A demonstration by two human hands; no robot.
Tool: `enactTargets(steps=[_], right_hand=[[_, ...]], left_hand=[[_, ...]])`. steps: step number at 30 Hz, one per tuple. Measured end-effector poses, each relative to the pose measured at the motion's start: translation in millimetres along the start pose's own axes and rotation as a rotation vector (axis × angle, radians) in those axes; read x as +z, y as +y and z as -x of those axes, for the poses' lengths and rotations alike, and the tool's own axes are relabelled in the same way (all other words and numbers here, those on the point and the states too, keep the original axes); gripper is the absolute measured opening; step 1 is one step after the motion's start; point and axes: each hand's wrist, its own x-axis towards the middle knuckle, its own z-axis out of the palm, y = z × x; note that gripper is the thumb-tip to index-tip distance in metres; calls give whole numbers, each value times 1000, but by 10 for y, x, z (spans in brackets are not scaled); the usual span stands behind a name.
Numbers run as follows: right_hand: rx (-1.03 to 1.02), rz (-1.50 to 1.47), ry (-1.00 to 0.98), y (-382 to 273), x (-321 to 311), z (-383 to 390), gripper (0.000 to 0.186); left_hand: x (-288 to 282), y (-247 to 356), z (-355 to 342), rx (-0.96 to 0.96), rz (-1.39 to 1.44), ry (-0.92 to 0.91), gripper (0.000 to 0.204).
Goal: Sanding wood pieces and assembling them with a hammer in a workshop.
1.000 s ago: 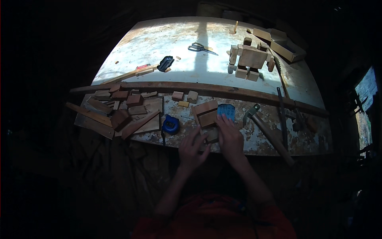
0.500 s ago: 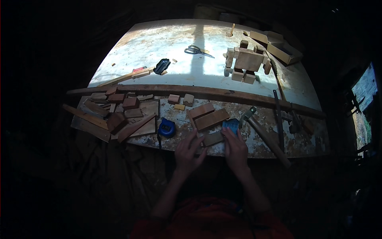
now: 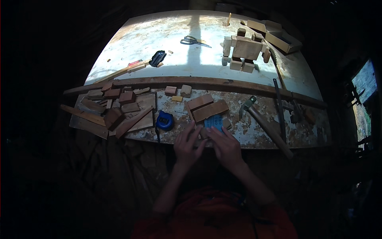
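My left hand [image 3: 186, 145] rests at the bench's near edge, its fingers closed around the left end of a small wooden block [image 3: 204, 134]. From the other side my right hand [image 3: 226, 147] presses a blue printed piece of sandpaper [image 3: 215, 121] onto that block with its fingertips. Most of the block is hidden under the sheet and the fingers. Just beyond the hands lie two reddish-brown wooden blocks [image 3: 211, 110], side by side, with a thin strip along their left end. A blue tape measure [image 3: 164, 120] sits left of my left hand.
A hammer [image 3: 258, 117] and a dark metal bar [image 3: 279, 109] lie to the right. Wood offcuts [image 3: 127, 97] pile up at left. Across the bench runs a long wooden beam [image 3: 159, 81]; beyond it are scissors [image 3: 195, 41], a black tray [image 3: 157, 58], a blocky wooden figure [image 3: 244, 48] and a cardboard box [image 3: 280, 40].
My right hand has slid left with the sandpaper, over the block and closer to my left hand. The whole view has shifted slightly.
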Motion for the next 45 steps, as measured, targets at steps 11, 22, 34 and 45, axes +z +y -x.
enactTargets(steps=[11,22,34,45], right_hand=[[117,161,152,248,-62,-42,38],[34,-42,108,-49,57,115,32],[60,-137,121,295,-358,84,31],[488,-362,374,556,-369,284,29]], left_hand=[[53,35,-36,7,6,45,58],[49,37,-23,22,-24,52,58],[-12,6,-2,48,16,46,62],[41,298,-140,-361,-130,-53,52]])
